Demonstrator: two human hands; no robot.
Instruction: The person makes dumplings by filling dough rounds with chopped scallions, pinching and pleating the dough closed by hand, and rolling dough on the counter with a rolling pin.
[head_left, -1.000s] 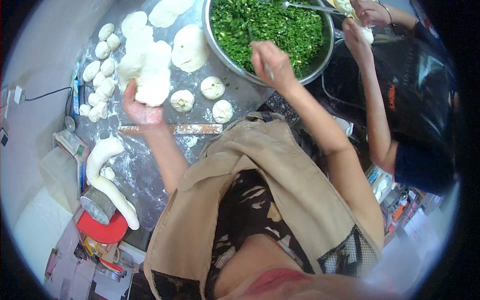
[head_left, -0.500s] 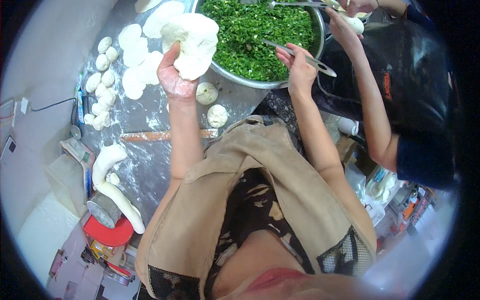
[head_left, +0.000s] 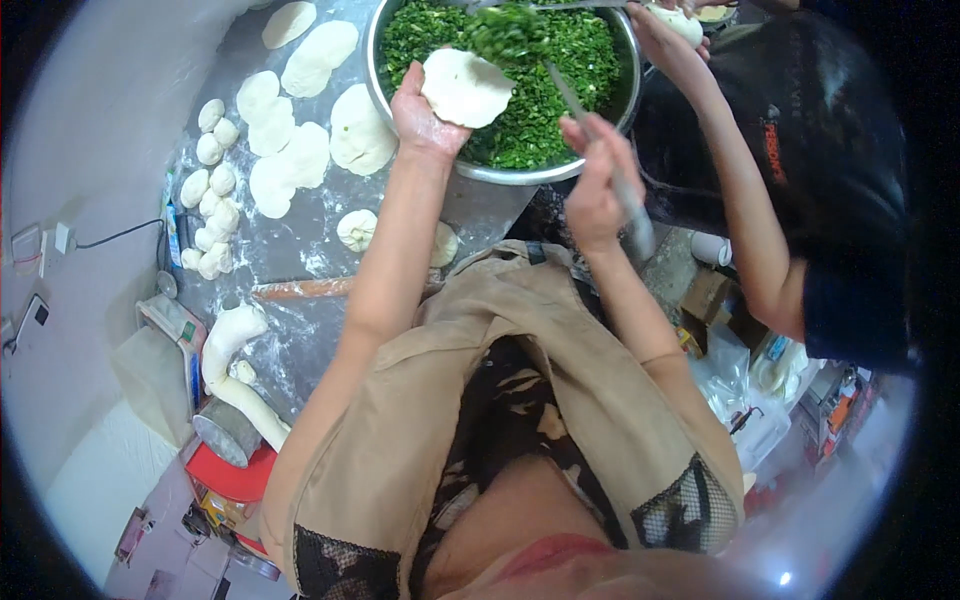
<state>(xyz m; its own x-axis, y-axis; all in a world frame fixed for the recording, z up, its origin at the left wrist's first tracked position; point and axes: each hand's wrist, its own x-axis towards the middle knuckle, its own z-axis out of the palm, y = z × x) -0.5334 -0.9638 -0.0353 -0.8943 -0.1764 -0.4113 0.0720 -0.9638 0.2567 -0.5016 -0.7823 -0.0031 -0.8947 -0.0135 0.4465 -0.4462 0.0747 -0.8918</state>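
A round flat dough wrapper (head_left: 468,88) lies across the palm and fingers of my left hand (head_left: 425,122), over the left side of a big metal basin. My right hand (head_left: 603,180) is closed round the handle of a metal spoon (head_left: 568,92), blurred by motion. A heap of chopped greens (head_left: 508,33) is lifted at the spoon's far end, just beyond the wrapper. More of the same chopped green filling (head_left: 540,140) fills the basin (head_left: 500,177).
Flat wrappers (head_left: 362,130) and small dough balls (head_left: 210,150) lie on the floured table. Pleated buns (head_left: 357,230) and a rolling pin (head_left: 300,289) are nearer, a dough rope (head_left: 230,370) at left. A co-worker's hand (head_left: 668,45) holds white dough (head_left: 680,25) at the basin's right.
My left hand has moved right over the basin with one wrapper; another wrapper now lies on the table near where it was. My right hand has raised the spoon with greens on it.
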